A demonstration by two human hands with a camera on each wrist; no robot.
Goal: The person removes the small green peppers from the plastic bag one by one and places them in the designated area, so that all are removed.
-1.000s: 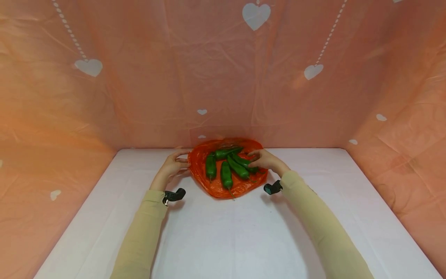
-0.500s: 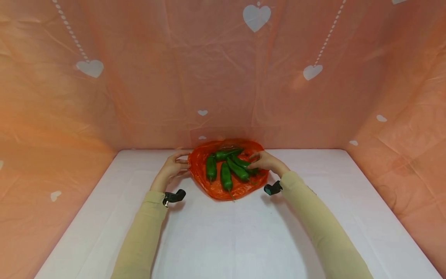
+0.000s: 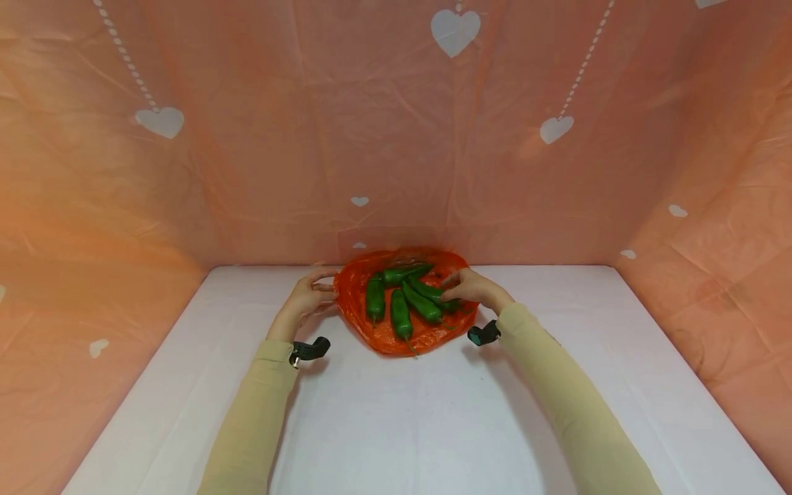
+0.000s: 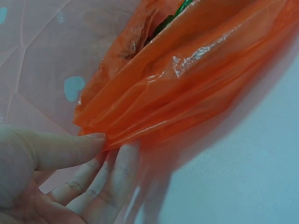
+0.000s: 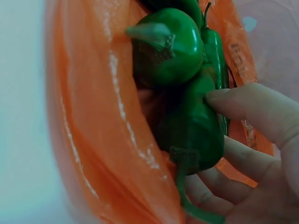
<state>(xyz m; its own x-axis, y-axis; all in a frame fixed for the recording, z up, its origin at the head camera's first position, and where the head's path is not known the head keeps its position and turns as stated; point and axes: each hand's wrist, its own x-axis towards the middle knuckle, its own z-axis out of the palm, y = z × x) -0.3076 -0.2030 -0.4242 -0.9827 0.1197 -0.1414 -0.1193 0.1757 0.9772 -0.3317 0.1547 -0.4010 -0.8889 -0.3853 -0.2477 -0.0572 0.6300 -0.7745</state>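
Hardly anything has moved since half a second ago: glossy green peppers [image 3: 401,315] lie in a crinkled orange plastic bag [image 3: 350,295] between the left hand [image 3: 306,295] and right hand [image 3: 479,289]. Up close, the right wrist view alone reveals a curved stalk [image 5: 183,191] on the pepper gripped by the right hand's partly closed thumb and fingers. Translucent folds gather in the left wrist view, where the left hand pinches the bag's edge, thumb against fingers. Beneath both is a white desk [image 3: 396,419].
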